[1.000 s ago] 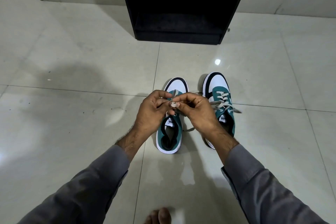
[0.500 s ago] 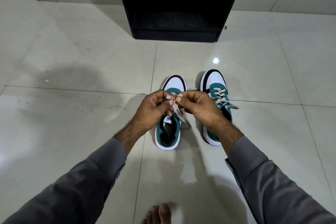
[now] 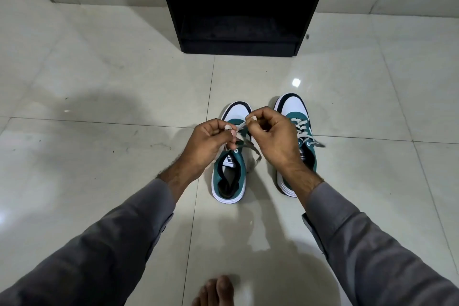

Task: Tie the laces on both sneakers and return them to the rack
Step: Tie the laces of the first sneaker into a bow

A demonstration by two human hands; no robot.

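Note:
Two teal and white sneakers stand side by side on the floor, toes toward the rack. Above the left sneaker (image 3: pixel 229 176) my left hand (image 3: pixel 211 143) pinches one part of its beige lace (image 3: pixel 250 149). My right hand (image 3: pixel 274 136) pinches another part of the same lace close by. Loose lace ends hang down to the shoe's right side. The right sneaker (image 3: pixel 298 122) is partly hidden behind my right wrist, and its laces are threaded with an end trailing off to the right.
A black shoe rack (image 3: pixel 242 5) stands against the wall straight ahead, its lower shelf dark. Glossy pale floor tiles (image 3: pixel 111 87) surround the shoes. My bare toes (image 3: pixel 216 292) show at the bottom edge.
My hands have drawn slightly apart while keeping hold of the left sneaker's lace, and a strand now stretches between them. The view has tilted a little, shifting the shoes.

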